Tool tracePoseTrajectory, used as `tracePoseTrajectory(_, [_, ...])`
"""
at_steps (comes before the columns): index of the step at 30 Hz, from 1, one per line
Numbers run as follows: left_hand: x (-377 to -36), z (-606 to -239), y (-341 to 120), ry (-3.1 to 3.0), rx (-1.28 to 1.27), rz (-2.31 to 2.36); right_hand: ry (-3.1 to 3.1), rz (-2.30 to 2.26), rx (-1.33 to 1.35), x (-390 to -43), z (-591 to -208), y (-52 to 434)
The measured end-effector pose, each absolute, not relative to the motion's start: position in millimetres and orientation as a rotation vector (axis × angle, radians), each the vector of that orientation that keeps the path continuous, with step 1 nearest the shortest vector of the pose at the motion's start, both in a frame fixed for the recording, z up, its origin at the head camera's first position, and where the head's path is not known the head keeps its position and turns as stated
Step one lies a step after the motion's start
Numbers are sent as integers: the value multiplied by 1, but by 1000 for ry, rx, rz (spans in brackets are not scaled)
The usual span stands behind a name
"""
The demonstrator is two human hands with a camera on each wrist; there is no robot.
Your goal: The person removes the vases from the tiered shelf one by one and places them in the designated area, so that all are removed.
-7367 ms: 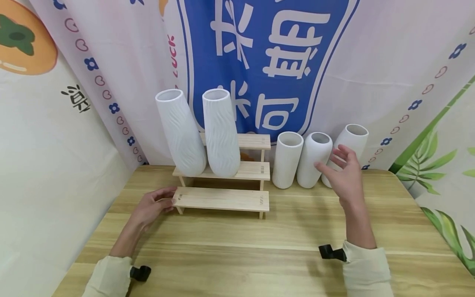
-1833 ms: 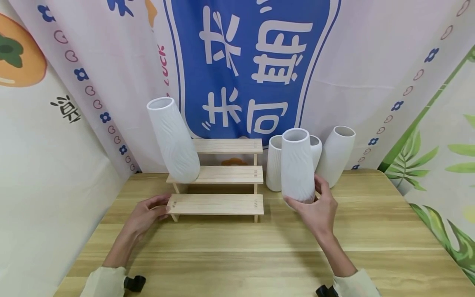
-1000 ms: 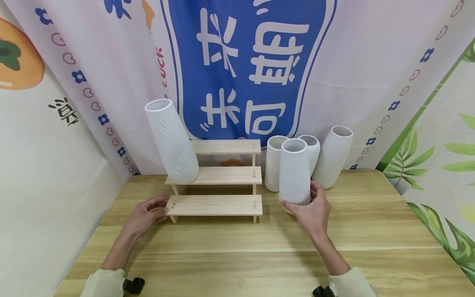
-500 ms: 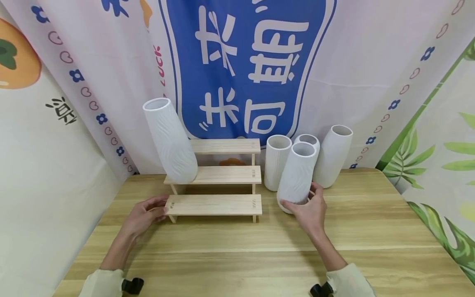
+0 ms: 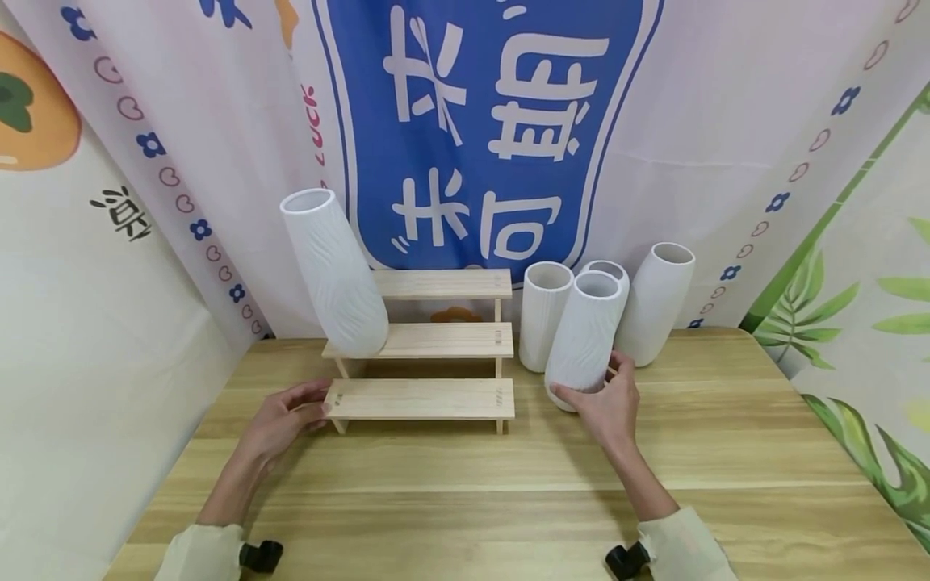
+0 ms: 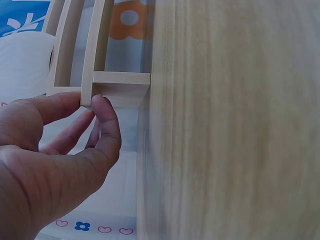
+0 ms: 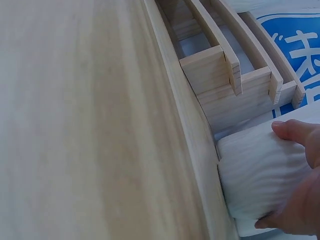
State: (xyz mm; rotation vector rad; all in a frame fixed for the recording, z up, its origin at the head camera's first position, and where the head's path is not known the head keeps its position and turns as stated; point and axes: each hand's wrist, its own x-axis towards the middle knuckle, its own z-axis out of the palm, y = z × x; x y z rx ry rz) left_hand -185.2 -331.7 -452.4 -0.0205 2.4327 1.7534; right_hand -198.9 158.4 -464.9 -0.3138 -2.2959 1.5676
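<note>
A three-step wooden display stand [image 5: 421, 399] stands on the table. My left hand [image 5: 283, 415] pinches the left end of its lowest step, as the left wrist view also shows with the thumb and fingers [image 6: 107, 117]. One tall white wavy-patterned vase [image 5: 337, 282] sits at the left of the middle step. My right hand [image 5: 610, 403] grips a similar white vase [image 5: 584, 347] low on its body, right of the stand. In the right wrist view this vase [image 7: 260, 175] has its base at the tabletop.
Behind the held vase are a ribbed white vase [image 5: 541, 319], a smooth white vase [image 5: 613, 274] that it partly hides, and a taller white vase [image 5: 657, 307]. A printed curtain [image 5: 726, 121] hangs behind the wooden table [image 5: 436, 500].
The right-hand wavy vase has left the middle step; my right hand carried it right and lowered it before the other vases. My left hand has stayed on the stand.
</note>
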Motion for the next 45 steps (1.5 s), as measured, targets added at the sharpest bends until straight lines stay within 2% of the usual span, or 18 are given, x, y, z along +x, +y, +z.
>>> tracePoseTrajectory(19, [-185, -453, -332, 2434, -57, 1743, -2060, 1456, -182, -168, -411, 148])
tracePoseTrajectory(35, [-187, -454, -331, 2436, -46, 1745, -1931, 1590, 34, -164, -400, 116])
tracePoseTrajectory(45, [-186, -455, -331, 2435, -60, 1746, -2085, 1657, 127, -164, -390, 88])
